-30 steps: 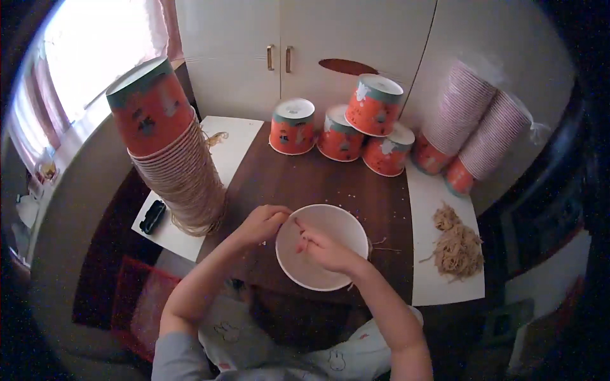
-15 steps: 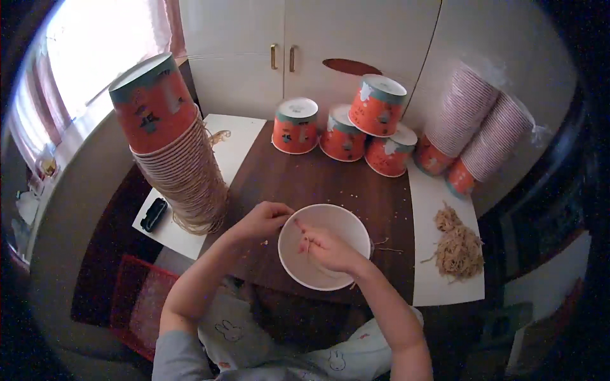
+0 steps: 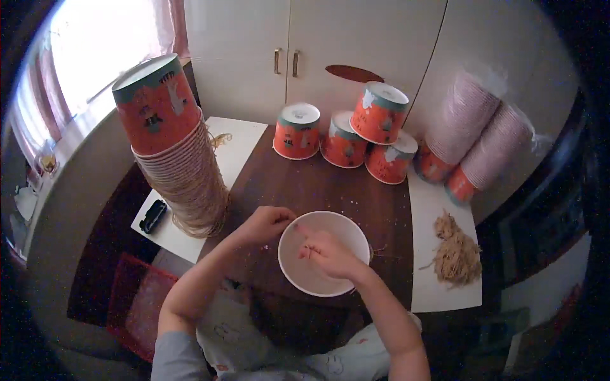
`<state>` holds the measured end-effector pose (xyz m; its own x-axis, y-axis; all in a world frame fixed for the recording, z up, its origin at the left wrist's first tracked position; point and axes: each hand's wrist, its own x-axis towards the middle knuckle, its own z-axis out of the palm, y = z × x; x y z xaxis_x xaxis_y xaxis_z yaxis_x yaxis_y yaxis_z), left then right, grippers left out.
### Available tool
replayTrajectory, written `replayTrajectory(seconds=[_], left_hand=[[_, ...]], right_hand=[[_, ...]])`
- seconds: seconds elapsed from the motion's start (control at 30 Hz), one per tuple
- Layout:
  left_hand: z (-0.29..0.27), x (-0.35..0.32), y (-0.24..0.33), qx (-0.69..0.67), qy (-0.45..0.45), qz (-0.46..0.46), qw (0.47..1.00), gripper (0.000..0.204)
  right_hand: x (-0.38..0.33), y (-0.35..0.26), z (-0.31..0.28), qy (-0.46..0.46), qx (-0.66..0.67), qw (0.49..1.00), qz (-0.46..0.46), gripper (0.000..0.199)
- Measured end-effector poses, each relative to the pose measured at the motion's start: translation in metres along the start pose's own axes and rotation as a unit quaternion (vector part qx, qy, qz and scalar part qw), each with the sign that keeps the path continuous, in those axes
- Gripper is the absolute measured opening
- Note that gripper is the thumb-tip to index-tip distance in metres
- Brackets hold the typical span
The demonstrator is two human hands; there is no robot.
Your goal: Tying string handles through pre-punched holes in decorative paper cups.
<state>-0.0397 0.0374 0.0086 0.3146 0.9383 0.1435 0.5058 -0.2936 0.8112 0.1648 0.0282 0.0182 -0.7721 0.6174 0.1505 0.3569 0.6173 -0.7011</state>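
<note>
A paper bucket (image 3: 293,267) stands mouth up on the table in front of me, its white inside showing. My left hand (image 3: 269,223) is closed at the far left of its rim; the fingertips seem to pinch the wall there, partly hidden. Inside the bucket is my right hand (image 3: 325,253), its fingers curled together and the thumb side toward the left wall. A thin strand of string shows faintly at those fingers. Loose string ends (image 3: 379,250) stick out beside the bucket's right side.
Left stands a tall stack of orange buckets (image 3: 155,114) with string about its rims, next to a black object (image 3: 153,216). Several upside-down buckets (image 3: 297,131) are at the back. Two wrapped bucket stacks (image 3: 460,114) lean at right, behind a tangled string heap (image 3: 457,257).
The whole view has shifted slightly, so things sit a little lower. My right hand has moved slightly inside the bucket; the left stays at the rim.
</note>
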Motion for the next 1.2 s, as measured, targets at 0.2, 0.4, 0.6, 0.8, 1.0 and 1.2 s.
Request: replayTrajectory(seconds=[0.2, 0.4, 0.6, 0.8, 1.0, 1.2], left_hand=[[0.001, 0.003, 0.008, 0.024, 0.006, -0.019, 1.000, 0.018], [-0.005, 0.000, -0.002, 0.089, 0.012, -0.124, 0.988, 0.021], [-0.016, -0.010, 0.022, 0.333, 0.201, 0.072, 0.918, 0.018], [-0.003, -0.015, 0.046, 0.126, 0.082, 0.175, 0.973, 0.018], [0.009, -0.016, 0.048, 0.113, 0.058, 0.169, 0.977, 0.012], [-0.004, -0.015, 0.035, 0.131, 0.066, 0.147, 0.978, 0.007]], right_hand=[[-0.001, 0.001, 0.002, 0.048, -0.017, 0.998, -0.023, 0.017], [0.005, -0.011, -0.006, 0.042, 0.198, 0.957, 0.210, 0.022], [0.009, -0.019, -0.011, 0.116, 0.114, 0.973, 0.163, 0.024], [0.012, -0.022, -0.017, 0.126, 0.064, 0.974, 0.177, 0.024], [0.016, -0.017, -0.013, 0.173, 0.192, 0.956, 0.136, 0.017], [0.018, -0.023, -0.026, 0.146, 0.061, 0.982, 0.100, 0.011]])
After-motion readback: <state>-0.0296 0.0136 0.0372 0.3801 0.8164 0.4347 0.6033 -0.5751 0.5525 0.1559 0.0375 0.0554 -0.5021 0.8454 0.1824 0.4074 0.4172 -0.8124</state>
